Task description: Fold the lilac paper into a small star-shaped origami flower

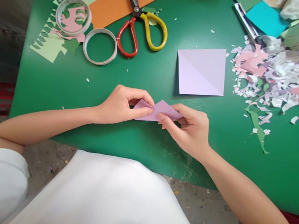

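Observation:
Between both hands is a small piece of folded purple paper [149, 115], held just above the near part of the green table. My left hand [126, 104] pinches its left end, thumb on top and fingers behind. On the other end, my right hand [190, 125] is closed with its thumb pressing near the middle fold. A peak of the paper points up between the thumbs. Beyond the right hand lies a creased, light purple paper sheet [201, 73], flat on the table with a diagonal fold line.
Scissors [136, 11] with one red and one yellow handle lie partly over an orange paper strip [128, 0]. Two tape rolls [97, 62] sit to the left, near green cut-outs [49, 46]. Paper scraps [277, 76] are heaped at right beside a cutter knife [247, 23].

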